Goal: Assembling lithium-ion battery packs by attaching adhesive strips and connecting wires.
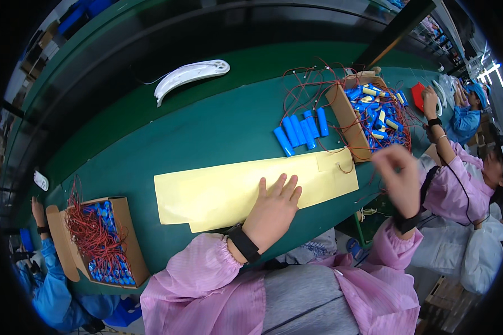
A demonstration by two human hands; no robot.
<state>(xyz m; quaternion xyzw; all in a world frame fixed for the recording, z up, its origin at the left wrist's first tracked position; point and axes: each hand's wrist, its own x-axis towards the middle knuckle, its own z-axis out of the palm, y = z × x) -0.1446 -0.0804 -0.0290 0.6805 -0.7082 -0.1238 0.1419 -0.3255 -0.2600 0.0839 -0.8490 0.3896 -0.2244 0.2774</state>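
My left hand (273, 215) lies flat with its fingers spread on long pale-yellow sheets (212, 192), which overlap unevenly on the green bench. My right hand (398, 181) is raised just past the right end of the sheets, slightly blurred. Its fingers are curled in a pinch; what they hold, if anything, I cannot make out. Beyond the sheets lie several blue cylindrical battery packs (300, 132) side by side with thin red wires. Close to my right hand stands an open cardboard box (345, 111) full of similar packs, some with yellow patches.
Another cardboard box (129, 245) of wired blue packs stands at the left. A curved white plastic part (191, 75) lies at the back of the green bench (123, 162). Co-workers sit at both sides; one hand (429, 103) at the right is by a red bin (417, 96).
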